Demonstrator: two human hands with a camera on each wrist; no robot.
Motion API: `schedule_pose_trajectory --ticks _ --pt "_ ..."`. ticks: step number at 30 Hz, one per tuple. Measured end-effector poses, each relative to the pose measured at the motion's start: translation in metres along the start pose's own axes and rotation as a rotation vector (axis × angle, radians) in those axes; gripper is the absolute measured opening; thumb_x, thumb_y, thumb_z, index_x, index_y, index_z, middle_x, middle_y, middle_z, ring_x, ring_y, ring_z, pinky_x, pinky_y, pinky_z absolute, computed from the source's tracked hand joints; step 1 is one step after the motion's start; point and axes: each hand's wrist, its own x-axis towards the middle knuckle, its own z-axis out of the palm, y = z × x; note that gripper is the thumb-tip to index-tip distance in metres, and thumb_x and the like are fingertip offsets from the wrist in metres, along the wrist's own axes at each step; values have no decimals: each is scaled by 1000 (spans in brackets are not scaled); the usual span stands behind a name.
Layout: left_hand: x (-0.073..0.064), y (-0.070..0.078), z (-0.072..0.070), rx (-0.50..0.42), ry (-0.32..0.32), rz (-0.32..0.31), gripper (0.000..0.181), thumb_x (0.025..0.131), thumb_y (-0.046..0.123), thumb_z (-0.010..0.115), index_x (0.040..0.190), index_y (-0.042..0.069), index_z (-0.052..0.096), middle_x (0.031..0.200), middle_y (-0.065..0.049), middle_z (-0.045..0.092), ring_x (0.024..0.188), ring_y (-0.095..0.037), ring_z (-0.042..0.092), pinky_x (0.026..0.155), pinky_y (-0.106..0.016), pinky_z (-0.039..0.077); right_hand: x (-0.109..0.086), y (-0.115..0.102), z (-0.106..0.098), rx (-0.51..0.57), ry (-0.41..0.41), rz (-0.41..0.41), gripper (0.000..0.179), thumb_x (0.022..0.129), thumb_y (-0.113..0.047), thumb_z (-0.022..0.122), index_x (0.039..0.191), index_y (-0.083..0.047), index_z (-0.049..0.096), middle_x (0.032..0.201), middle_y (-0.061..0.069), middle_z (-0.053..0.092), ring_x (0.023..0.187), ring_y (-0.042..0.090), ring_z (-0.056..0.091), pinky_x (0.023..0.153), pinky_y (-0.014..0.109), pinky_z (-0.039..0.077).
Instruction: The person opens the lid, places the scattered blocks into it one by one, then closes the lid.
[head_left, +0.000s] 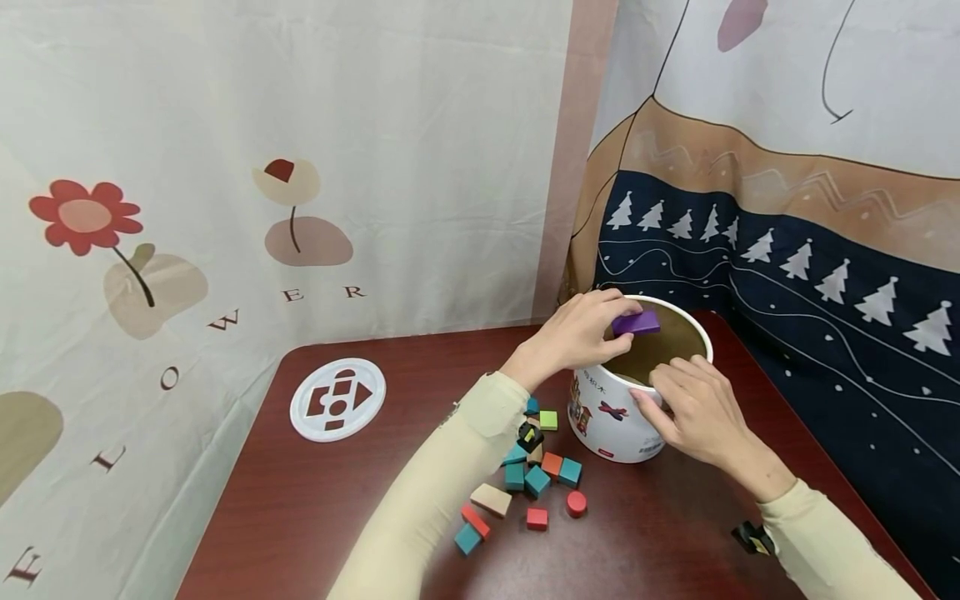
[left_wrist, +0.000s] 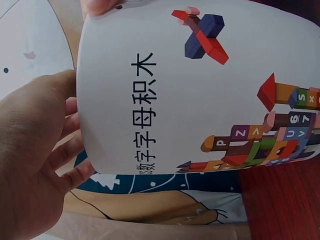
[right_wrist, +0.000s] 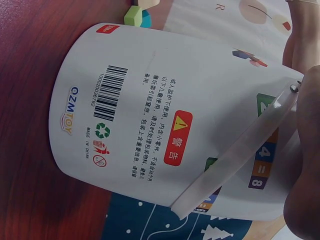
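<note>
A purple block (head_left: 641, 322) is pinched between the thumb and fingers of my left hand (head_left: 577, 332), at the mouth of a white toy-block bucket (head_left: 617, 421). In the left wrist view the bucket's printed wall (left_wrist: 112, 105) hides the block and the fingertips. My right hand (head_left: 697, 412) grips the near right rim, with the thumb outside and the fingers over the edge. Seen from the right wrist, the thumb side of that hand (right_wrist: 306, 145) lies by the end of a clear strap handle (right_wrist: 235, 155). The bucket stands upright on the table.
Loose blocks in teal, red, green and natural wood lie left of the bucket, among them a red cylinder (head_left: 576, 503) and a wooden block (head_left: 491, 499). A white shape-sorter lid (head_left: 303, 408) rests farther left on the dark red table (head_left: 255, 533). Printed curtains hang behind.
</note>
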Motion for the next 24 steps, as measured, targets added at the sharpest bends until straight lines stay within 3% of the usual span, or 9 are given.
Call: schedule_pose_trajectory --ticks 9,17,24 --pt "-1 -1 0 5 15 11 52 109 31 73 156 9 66 162 -10 66 143 -23 68 122 -35 55 1 -1 1 -5 28 -17 55 118 -49 46 76 -12 51 65 -1 43 65 15 36 66 33 29" --pt "-5 -2 2 42 -19 -38 68 110 45 69 170 18 52 183 -7 42 172 -29 37 141 -51 33 0 0 1 0 19 -12 56 118 -50 46 76 -12 51 65 -1 44 66 15 36 67 33 30" --pt "-7 -4 3 63 -16 -66 78 109 53 67 177 26 39 189 -5 29 177 -32 25 142 -57 28 0 1 1 -1 13 -10 56 118 -50 45 76 -13 52 65 -1 44 65 15 37 67 33 30"
